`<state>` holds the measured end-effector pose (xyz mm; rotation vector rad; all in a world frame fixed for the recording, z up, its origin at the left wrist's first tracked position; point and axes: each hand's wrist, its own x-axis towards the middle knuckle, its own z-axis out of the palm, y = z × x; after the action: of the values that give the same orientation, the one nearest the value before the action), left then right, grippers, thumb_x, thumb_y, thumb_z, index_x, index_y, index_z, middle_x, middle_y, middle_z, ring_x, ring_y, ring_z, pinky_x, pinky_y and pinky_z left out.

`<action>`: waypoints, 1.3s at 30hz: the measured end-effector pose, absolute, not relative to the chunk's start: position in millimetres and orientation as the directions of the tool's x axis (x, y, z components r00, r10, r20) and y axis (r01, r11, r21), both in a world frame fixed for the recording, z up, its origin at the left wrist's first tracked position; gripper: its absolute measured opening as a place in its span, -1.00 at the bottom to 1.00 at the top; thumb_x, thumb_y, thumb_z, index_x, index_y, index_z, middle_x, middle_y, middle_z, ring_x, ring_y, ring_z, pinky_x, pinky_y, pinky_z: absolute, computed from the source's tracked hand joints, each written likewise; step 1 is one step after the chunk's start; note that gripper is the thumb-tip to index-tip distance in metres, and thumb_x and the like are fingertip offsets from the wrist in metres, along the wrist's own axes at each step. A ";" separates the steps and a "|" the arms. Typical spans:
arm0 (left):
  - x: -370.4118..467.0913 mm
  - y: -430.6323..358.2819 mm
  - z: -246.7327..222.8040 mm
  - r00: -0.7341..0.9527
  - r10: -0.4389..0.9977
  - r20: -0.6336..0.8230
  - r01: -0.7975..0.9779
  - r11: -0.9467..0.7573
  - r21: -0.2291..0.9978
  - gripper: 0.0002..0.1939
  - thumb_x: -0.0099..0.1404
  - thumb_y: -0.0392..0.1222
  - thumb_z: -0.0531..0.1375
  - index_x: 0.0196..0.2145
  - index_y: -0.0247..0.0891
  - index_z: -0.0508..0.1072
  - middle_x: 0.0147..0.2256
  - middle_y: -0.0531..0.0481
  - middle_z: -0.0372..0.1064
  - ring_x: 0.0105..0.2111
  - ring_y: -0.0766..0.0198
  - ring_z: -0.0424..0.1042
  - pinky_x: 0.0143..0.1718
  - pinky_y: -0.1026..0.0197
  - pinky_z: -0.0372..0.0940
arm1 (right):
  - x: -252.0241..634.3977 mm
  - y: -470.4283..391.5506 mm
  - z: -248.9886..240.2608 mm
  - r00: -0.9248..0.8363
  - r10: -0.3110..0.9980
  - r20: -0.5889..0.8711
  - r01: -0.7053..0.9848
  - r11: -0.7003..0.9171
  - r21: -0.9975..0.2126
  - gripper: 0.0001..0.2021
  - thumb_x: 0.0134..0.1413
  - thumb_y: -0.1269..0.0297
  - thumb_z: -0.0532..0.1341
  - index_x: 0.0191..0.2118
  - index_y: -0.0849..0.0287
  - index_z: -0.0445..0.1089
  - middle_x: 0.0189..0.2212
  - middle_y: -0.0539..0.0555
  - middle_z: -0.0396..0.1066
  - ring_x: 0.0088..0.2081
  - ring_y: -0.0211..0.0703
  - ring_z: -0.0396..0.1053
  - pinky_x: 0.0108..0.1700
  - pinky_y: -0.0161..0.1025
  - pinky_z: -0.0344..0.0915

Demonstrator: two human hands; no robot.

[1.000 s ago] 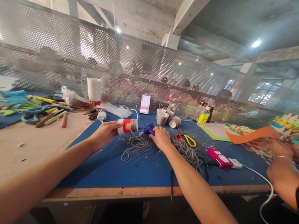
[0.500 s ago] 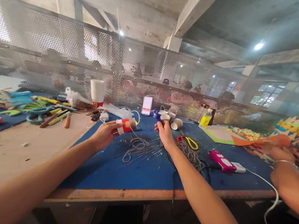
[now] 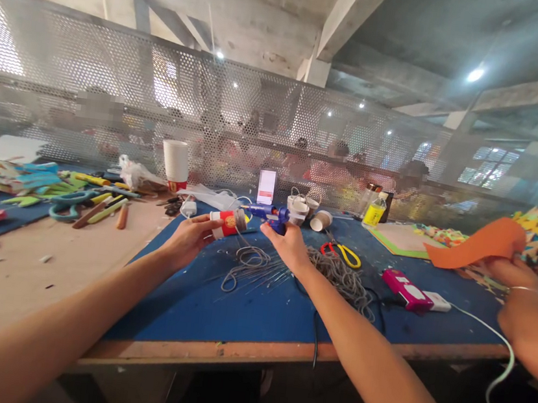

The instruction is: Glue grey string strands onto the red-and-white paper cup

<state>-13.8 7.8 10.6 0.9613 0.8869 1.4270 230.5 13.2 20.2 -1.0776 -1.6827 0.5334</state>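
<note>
A red and white paper cup [image 3: 228, 223] lies on its side in the air, gripped by my left hand [image 3: 190, 239]. Grey cord is wound around the cup's right end, and a length of it trails down to the table. In my right hand [image 3: 288, 242] is a blue glue gun [image 3: 267, 214], its nozzle pointing left, close to the wound end of the cup. Whether the nozzle touches the cup I cannot tell. Under my right forearm a tangled heap of grey cord [image 3: 338, 278] spreads over the blue mat [image 3: 186, 315].
Behind my right hand stand several small cups [image 3: 321, 220]. Red and yellow scissors [image 3: 348, 256], a pink box [image 3: 408, 290] and a yellow-labelled bottle [image 3: 374, 211] lie farther right. A co-worker's hand [image 3: 505, 273] holds orange paper [image 3: 479, 247]. Stacked paper cups [image 3: 174, 162] and a perforated screen [image 3: 242, 100] are behind.
My right hand now has the glue gun raised and turned toward the cup, after reaching beside the small cups. My left hand stays nearly still. The co-worker's orange paper has risen.
</note>
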 end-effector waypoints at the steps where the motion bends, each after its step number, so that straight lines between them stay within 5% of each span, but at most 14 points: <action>1: -13.7 7.4 10.8 -0.021 0.997 0.070 -0.379 -0.073 0.923 -0.82 0.12 -0.34 0.45 -0.27 -0.36 0.65 -0.28 -0.12 0.65 -0.34 0.24 0.58 -0.28 0.28 0.46 | 229.7 11.9 20.0 -0.092 0.841 0.533 0.439 0.515 -0.737 -0.76 0.16 0.07 0.35 -0.32 0.16 0.57 -0.37 0.12 0.61 -0.28 -0.02 0.54 -0.18 -0.17 0.38; 11: -14.2 9.6 7.6 -0.026 0.996 0.089 -0.374 -0.093 0.923 -0.75 0.06 -0.27 0.49 -0.27 -0.33 0.66 -0.28 -0.11 0.66 -0.33 0.22 0.58 -0.25 0.25 0.44 | 221.7 5.5 13.5 -0.169 0.821 0.545 0.711 0.484 -0.509 -0.67 0.25 -0.03 0.35 -0.23 0.17 0.66 -0.32 0.20 0.66 -0.22 0.07 0.62 -0.21 -0.21 0.37; 39: -14.4 8.1 7.5 -0.040 0.995 0.095 -0.296 -0.102 0.950 -0.78 0.04 -0.17 0.48 -0.30 -0.19 0.69 -0.25 -0.08 0.64 -0.29 0.17 0.56 -0.21 0.21 0.42 | 224.8 2.7 12.0 -0.239 0.802 0.548 0.844 0.450 -0.291 -0.52 0.34 -0.22 0.20 0.03 0.04 0.62 -0.20 0.15 0.67 -0.12 0.06 0.62 -0.21 -0.26 0.32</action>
<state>-14.4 8.1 7.5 1.0400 0.9515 1.4279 224.8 2.7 12.0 -1.3706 -2.0600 -0.0847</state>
